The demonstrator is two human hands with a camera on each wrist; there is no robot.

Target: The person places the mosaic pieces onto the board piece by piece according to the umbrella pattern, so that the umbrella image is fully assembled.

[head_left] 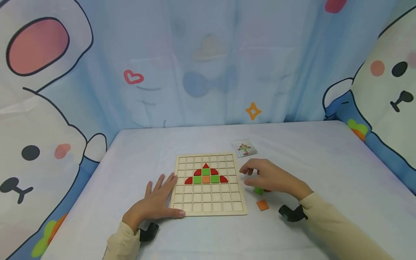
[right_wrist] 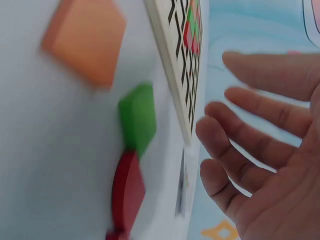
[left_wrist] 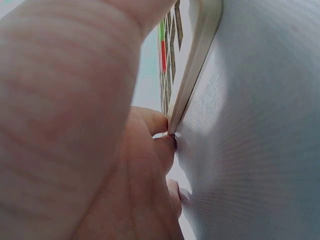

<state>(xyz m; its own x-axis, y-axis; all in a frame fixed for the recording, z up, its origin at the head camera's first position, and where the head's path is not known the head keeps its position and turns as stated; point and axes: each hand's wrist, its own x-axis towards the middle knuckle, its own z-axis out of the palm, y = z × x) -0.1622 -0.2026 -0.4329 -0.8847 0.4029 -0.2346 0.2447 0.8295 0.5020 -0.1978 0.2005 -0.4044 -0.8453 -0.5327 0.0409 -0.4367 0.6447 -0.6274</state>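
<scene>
A wooden grid board (head_left: 208,207) lies flat on the table, with red, green and orange pieces set in its cells as a stepped, tree-like shape topped by a red triangle (head_left: 206,166). My left hand (head_left: 154,204) rests at the board's left edge, fingers spread and thumb on the near corner. Just right of the board hovers my right hand (head_left: 269,176), fingers loosely bent, nothing between them in the right wrist view. Below it lie a green piece (right_wrist: 138,117) and a red piece (right_wrist: 127,190), partly hidden in the head view. An orange square (head_left: 262,205) lies nearer.
A small pattern card (head_left: 244,148) with a printed tree picture lies behind the board's far right corner. The table has a white cloth (head_left: 146,148). A blue cartoon curtain (head_left: 208,97) hangs behind it.
</scene>
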